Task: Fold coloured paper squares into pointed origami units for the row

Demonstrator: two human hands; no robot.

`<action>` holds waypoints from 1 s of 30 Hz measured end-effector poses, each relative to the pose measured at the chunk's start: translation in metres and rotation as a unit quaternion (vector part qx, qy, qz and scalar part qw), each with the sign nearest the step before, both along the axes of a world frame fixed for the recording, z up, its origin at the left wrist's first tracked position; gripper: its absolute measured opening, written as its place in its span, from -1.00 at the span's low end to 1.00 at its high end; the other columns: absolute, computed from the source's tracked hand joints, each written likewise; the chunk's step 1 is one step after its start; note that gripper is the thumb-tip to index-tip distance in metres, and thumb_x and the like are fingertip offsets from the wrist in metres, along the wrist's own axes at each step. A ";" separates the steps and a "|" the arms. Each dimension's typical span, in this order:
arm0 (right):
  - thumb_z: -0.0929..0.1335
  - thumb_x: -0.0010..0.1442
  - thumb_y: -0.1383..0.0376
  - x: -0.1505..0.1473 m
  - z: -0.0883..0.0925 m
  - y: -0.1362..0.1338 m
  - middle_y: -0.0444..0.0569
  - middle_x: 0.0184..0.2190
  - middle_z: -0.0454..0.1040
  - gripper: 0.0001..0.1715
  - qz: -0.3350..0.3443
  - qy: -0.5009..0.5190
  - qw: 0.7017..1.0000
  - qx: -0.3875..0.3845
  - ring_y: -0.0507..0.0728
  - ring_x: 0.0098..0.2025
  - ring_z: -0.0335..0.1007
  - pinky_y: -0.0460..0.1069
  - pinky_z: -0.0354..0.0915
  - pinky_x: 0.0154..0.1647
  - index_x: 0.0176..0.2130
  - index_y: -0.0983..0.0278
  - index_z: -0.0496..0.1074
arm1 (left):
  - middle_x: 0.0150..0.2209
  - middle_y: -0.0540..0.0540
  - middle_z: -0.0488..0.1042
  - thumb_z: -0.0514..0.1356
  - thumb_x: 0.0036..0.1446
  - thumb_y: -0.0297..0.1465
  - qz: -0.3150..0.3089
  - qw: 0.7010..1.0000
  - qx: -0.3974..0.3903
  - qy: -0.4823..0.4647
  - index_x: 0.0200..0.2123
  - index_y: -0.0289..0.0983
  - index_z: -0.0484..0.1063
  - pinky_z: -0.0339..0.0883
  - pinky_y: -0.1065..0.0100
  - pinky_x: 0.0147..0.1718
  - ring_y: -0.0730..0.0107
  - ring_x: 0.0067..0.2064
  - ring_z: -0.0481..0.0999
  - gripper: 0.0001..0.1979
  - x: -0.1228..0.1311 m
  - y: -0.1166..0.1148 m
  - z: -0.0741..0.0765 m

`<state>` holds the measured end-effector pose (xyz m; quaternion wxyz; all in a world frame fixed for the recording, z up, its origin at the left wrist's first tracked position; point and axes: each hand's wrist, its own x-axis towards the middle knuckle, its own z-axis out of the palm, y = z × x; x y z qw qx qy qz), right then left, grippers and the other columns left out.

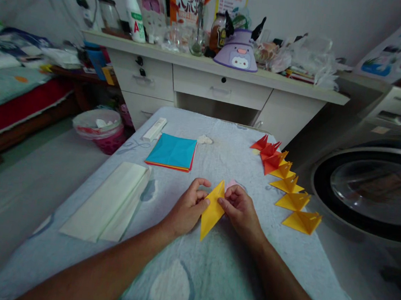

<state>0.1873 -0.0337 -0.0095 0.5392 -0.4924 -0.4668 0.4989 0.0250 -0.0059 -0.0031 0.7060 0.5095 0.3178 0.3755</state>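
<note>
A folded yellow paper, kite-shaped, is held between both my hands above the cloth-covered table. My left hand grips its left edge with curled fingers. My right hand pinches its right edge near the upper tip. A bit of pink paper shows just behind my right hand. A row of finished folded pieces, red at the far end and yellow nearer, runs along the table's right side.
A stack of coloured paper squares, blue on top, lies mid-table. A white folded sheet lies left; a white bar behind it. A cluttered desk stands beyond, a washing machine right, a pink bin left.
</note>
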 end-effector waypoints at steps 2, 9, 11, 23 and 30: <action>0.42 0.07 0.22 0.000 0.000 -0.001 -0.21 -0.50 0.29 -0.75 -0.005 -0.060 0.998 0.011 -0.02 -0.50 0.20 -0.11 0.11 -0.50 -0.35 0.21 0.27 | -0.43 0.07 0.38 0.12 0.12 -0.39 -0.013 0.999 0.023 0.026 -0.15 -0.20 0.23 0.22 0.45 -0.44 0.46 -0.44 0.40 -0.79 -0.001 0.000 -0.002; 0.33 0.12 0.32 0.001 0.003 -0.003 -0.14 -0.34 0.36 -0.77 0.013 -0.109 0.993 0.049 0.01 -0.40 0.28 -0.09 0.22 -0.42 -0.17 0.21 0.30 | -0.37 0.01 0.44 0.08 0.15 -0.40 0.000 0.973 0.135 0.185 -0.13 -0.25 0.43 0.23 0.43 -0.39 0.44 -0.38 0.39 -0.76 -0.006 0.001 -0.003; 0.32 0.13 0.32 0.001 0.002 -0.003 -0.13 -0.34 0.36 -0.76 0.012 -0.127 0.991 0.047 0.00 -0.41 0.28 -0.09 0.23 -0.43 -0.15 0.21 0.30 | -0.34 0.00 0.47 0.08 0.15 -0.41 0.007 0.964 0.163 0.211 -0.10 -0.25 0.46 0.25 0.42 -0.37 0.42 -0.36 0.42 -0.74 -0.008 0.002 -0.002; 0.28 0.11 0.48 0.004 0.006 0.000 0.03 -0.15 0.39 -0.82 -0.012 -0.307 0.937 0.167 0.15 -0.11 0.36 0.03 0.33 -0.20 -0.34 0.21 0.37 | -0.06 -0.12 0.35 0.12 0.09 -0.52 0.047 0.945 0.242 0.214 -0.12 -0.25 0.50 0.38 0.35 -0.12 0.35 -0.09 0.45 -0.71 -0.006 0.004 -0.003; 0.26 0.11 0.52 -0.001 0.000 0.003 0.02 -0.18 0.41 -0.73 0.013 -0.345 0.924 0.164 0.14 -0.11 0.37 0.06 0.31 -0.10 -0.27 0.22 0.44 | -0.10 -0.11 0.37 0.14 0.06 -0.54 0.044 0.873 0.345 0.342 -0.11 -0.25 0.49 0.29 0.21 0.04 0.25 -0.01 0.38 -0.70 -0.009 0.005 -0.006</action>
